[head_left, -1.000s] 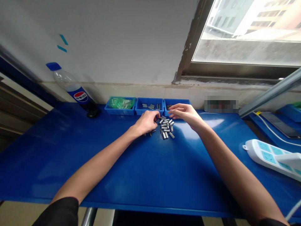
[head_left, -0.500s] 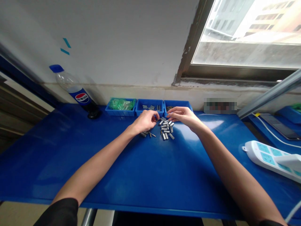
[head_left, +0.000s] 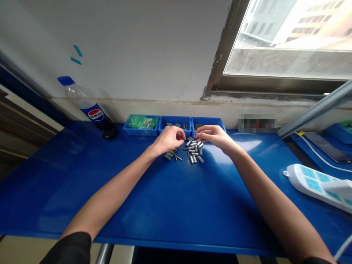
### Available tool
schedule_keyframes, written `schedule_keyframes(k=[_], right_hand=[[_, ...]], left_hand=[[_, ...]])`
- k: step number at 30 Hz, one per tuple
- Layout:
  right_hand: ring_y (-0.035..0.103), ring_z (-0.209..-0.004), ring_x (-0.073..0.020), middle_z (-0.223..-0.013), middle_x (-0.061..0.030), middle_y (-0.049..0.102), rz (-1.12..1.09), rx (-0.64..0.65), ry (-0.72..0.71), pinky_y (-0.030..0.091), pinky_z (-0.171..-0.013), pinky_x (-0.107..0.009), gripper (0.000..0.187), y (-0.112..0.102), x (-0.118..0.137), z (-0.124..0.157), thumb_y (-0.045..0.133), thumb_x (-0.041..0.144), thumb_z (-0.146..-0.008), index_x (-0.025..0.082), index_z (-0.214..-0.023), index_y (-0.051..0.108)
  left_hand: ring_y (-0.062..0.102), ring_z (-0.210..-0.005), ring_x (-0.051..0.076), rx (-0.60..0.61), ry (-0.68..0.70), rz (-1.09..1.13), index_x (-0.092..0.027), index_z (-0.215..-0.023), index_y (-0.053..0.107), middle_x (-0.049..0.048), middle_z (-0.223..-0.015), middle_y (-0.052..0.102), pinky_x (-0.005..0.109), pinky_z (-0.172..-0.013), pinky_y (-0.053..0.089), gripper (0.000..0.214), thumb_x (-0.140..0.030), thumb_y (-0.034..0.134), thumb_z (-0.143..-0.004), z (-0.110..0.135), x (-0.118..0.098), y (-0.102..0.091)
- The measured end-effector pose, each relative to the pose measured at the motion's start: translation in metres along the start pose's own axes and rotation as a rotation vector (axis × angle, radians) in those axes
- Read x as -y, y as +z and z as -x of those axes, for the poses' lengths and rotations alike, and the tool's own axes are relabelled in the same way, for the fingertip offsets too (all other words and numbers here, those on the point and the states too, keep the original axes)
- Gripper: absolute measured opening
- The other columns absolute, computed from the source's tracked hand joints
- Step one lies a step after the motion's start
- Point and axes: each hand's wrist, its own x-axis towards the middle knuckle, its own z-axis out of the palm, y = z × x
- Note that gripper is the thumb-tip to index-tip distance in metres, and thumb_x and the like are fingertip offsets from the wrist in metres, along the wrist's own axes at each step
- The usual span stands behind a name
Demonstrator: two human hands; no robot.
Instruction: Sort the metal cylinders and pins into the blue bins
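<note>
A heap of small grey metal pieces [head_left: 194,151] lies on the blue table [head_left: 176,205] in front of three blue bins. My left hand [head_left: 168,140] hovers just left of the heap, fingers curled and pinched together; what they hold is too small to name. A few more grey pieces and thin pins [head_left: 172,156] lie under its wrist. My right hand [head_left: 213,135] sits at the heap's far right edge, fingers bent and pressed together toward the left hand, its contents hidden.
Along the wall stand a bin of green parts [head_left: 141,124], a middle bin [head_left: 176,125] with grey pieces and a right bin [head_left: 206,121]. A cola bottle [head_left: 89,108] leans at the far left. A white power strip [head_left: 319,185] lies at the right.
My left hand has lifted slightly up and toward the right hand, uncovering the grey pieces and pins beneath it. My right hand has shifted a little toward me.
</note>
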Motion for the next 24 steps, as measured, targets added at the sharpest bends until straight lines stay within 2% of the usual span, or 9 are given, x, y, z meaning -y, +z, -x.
schedule_keyframes(k=[3, 8, 13, 17, 21, 24], right_hand=[[0.074, -0.074, -0.0171, -0.084, -0.0074, 0.081, 0.006, 0.049, -0.003, 0.059, -0.067, -0.026, 0.026, 0.001, 0.002, 0.003, 0.085, 0.032, -0.078, 0.017, -0.099, 0.078], [0.078, -0.083, -0.0187, -0.091, -0.0097, 0.082, -0.175, 0.182, 0.031, 0.062, -0.077, -0.028, 0.031, 0.003, 0.007, 0.008, 0.089, 0.036, -0.077, 0.018, -0.098, 0.076], [0.075, -0.077, -0.0153, -0.084, -0.0069, 0.08, -0.276, 0.124, 0.015, 0.06, -0.078, -0.025, 0.033, 0.004, 0.004, 0.006, 0.093, 0.038, -0.07, 0.017, -0.09, 0.077], [0.072, -0.072, -0.0147, -0.079, -0.0059, 0.077, -0.242, 0.097, -0.006, 0.06, -0.076, -0.027, 0.033, 0.002, 0.0, 0.003, 0.091, 0.041, -0.071, 0.016, -0.089, 0.079], [0.071, -0.07, -0.0161, -0.078, -0.0063, 0.077, -0.148, -0.065, -0.069, 0.059, -0.072, -0.029, 0.032, 0.0, -0.002, -0.001, 0.09, 0.04, -0.07, 0.015, -0.087, 0.078], [0.074, -0.077, -0.0186, -0.082, -0.0071, 0.079, -0.107, -0.264, -0.129, 0.059, -0.073, -0.03, 0.032, -0.004, -0.002, -0.003, 0.087, 0.039, -0.072, 0.016, -0.093, 0.078]], left_hand=[[0.074, -0.074, 0.018, -0.049, 0.041, 0.205, -0.014, -0.082, 0.078, 0.0064, -0.081, 0.079, 0.025, -0.07, 0.057, 0.009, -0.021, 0.074, -0.078, -0.001, -0.006, -0.003], [0.074, -0.072, 0.019, -0.093, 0.026, 0.399, -0.012, -0.081, 0.077, 0.0091, -0.08, 0.079, 0.026, -0.066, 0.057, 0.021, -0.031, 0.083, -0.074, -0.002, -0.009, -0.006], [0.074, -0.073, 0.02, -0.04, 0.024, 0.428, -0.011, -0.078, 0.077, 0.0103, -0.08, 0.079, 0.028, -0.067, 0.057, 0.028, -0.035, 0.087, -0.071, 0.0, -0.011, -0.006], [0.073, -0.073, 0.019, -0.02, 0.067, 0.333, -0.012, -0.08, 0.076, 0.0089, -0.081, 0.079, 0.028, -0.068, 0.056, 0.02, -0.031, 0.082, -0.076, 0.0, -0.011, -0.006], [0.071, -0.072, 0.017, 0.033, 0.096, 0.068, -0.015, -0.082, 0.076, 0.006, -0.08, 0.078, 0.025, -0.067, 0.053, 0.008, -0.022, 0.075, -0.08, 0.001, -0.009, -0.012], [0.071, -0.075, 0.017, 0.269, 0.174, -0.047, -0.016, -0.085, 0.078, 0.0045, -0.082, 0.078, 0.023, -0.068, 0.05, 0.011, -0.013, 0.075, -0.075, 0.003, -0.005, -0.017]])
